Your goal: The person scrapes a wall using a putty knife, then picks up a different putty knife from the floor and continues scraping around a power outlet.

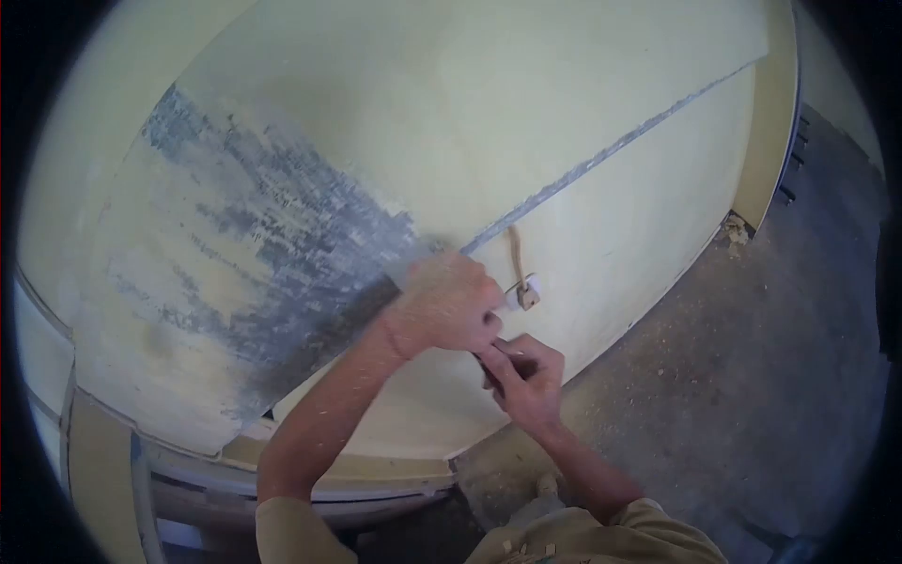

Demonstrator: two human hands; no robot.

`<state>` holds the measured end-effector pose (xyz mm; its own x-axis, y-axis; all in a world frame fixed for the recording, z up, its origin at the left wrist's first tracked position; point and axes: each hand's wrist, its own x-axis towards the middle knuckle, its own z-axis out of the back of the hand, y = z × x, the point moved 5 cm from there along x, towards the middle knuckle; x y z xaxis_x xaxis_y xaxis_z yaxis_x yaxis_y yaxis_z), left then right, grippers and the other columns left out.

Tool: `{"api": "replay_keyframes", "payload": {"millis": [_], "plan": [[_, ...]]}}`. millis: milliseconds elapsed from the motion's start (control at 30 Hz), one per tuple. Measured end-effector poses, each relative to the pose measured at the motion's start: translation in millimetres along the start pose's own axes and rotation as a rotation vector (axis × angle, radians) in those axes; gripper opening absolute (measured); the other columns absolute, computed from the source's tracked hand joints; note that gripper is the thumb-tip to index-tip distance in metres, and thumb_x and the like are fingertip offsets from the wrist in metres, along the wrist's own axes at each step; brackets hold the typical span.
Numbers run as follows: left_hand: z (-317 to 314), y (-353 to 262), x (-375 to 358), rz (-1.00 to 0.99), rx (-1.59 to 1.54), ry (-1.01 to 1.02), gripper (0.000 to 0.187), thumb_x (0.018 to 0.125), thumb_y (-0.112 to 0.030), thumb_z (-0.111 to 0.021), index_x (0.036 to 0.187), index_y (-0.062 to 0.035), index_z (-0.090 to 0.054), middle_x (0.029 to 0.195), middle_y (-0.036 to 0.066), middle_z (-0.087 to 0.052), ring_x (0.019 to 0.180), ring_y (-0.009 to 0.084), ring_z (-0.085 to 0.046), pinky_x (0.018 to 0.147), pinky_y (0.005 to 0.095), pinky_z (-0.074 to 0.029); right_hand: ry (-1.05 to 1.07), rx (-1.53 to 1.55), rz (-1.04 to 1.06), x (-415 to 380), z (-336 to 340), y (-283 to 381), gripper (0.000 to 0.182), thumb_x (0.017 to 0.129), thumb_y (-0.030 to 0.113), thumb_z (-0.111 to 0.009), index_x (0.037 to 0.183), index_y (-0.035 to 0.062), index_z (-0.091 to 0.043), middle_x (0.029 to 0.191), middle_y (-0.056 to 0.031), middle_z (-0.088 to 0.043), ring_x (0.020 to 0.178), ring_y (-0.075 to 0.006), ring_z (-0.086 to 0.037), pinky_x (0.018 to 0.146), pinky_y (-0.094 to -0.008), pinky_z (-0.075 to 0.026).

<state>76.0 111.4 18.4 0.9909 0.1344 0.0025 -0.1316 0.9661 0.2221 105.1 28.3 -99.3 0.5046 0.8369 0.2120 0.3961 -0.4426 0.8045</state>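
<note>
My left hand (446,301) is closed and blurred against the cream wall, at the edge of a stripped grey patch (329,221). What looks like the flat pale blade of a scraper (408,267) shows past its knuckles; the grip is hidden in the fist. Just below it, my right hand (531,381) is closed around a dark, narrow piece (488,361), seemingly the scraper's handle end. The hands nearly touch. Close to the left knuckles, a brown cord (516,254) runs down to a small white fitting (527,292) on the wall.
A thin grey stripped line (611,155) crosses the cream wall (583,75) towards the upper right. Flakes lie on the grey floor (695,376), and a small heap of debris (736,232) sits at the wall's foot. A ledge (376,470) runs along the lower left.
</note>
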Motion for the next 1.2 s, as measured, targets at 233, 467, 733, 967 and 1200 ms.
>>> {"api": "replay_keyframes", "payload": {"millis": [233, 467, 733, 967, 1200], "plan": [[21, 1, -1, 0.089, 0.022, -0.011, 0.019, 0.063, -0.022, -0.062, 0.054, -0.0059, -0.058, 0.052, 0.016, -0.054, 0.05, 0.0371, -0.056, 0.053, 0.0459, -0.046, 0.024, 0.051, 0.02, -3, -11, 14, 0.015, 0.089, 0.01, -0.069, 0.083, -0.0021, -0.062, 0.064, -0.0045, -0.059, 0.054, -0.006, -0.053, 0.046, -0.0218, -0.039], [-51, -14, 0, 0.155, -0.192, 0.031, 0.02, 0.066, -0.024, -0.062, 0.057, -0.0055, -0.06, 0.059, 0.019, -0.058, 0.062, 0.0359, -0.061, 0.058, 0.0466, -0.048, 0.041, -0.018, -0.232, -20, 39, -14, 0.012, 0.091, 0.012, -0.066, 0.089, 0.0007, -0.064, 0.065, -0.005, -0.061, 0.051, -0.0061, -0.051, 0.043, -0.0213, -0.036], [-415, -66, -138, 1.051, -1.92, -0.452, 0.031, 0.095, -0.025, -0.047, 0.111, -0.0044, -0.063, 0.121, 0.016, -0.061, 0.117, 0.0289, -0.055, 0.097, 0.0454, -0.045, 0.376, -1.62, -0.395, -125, 302, -161, 0.033, 0.082, 0.031, -0.066, 0.092, -0.0011, -0.068, 0.093, -0.0177, -0.069, 0.079, -0.0358, -0.066, 0.073, -0.0461, -0.052], [-535, -322, -433, 1.573, -1.786, 1.087, 0.034, 0.09, -0.032, -0.055, 0.116, -0.0117, -0.062, 0.116, 0.008, -0.063, 0.112, 0.026, -0.057, 0.093, 0.0495, -0.048, -0.11, -1.252, -1.124, -256, 413, -79, 0.041, 0.07, 0.036, -0.077, 0.082, -0.0028, -0.07, 0.065, -0.0152, -0.067, 0.054, -0.0259, -0.066, 0.056, -0.0372, -0.054], [-545, -309, -441, 1.942, -1.777, 0.531, 0.026, 0.084, -0.026, -0.064, 0.105, -0.0114, -0.065, 0.1, 0.007, -0.069, 0.087, 0.0245, -0.067, 0.077, 0.0418, -0.054, -0.242, -1.194, -1.063, -193, 367, -96, 0.035, 0.075, 0.029, -0.075, 0.072, -0.0048, -0.069, 0.064, -0.0137, -0.068, 0.052, -0.0182, -0.065, 0.049, -0.0317, -0.051]]}}
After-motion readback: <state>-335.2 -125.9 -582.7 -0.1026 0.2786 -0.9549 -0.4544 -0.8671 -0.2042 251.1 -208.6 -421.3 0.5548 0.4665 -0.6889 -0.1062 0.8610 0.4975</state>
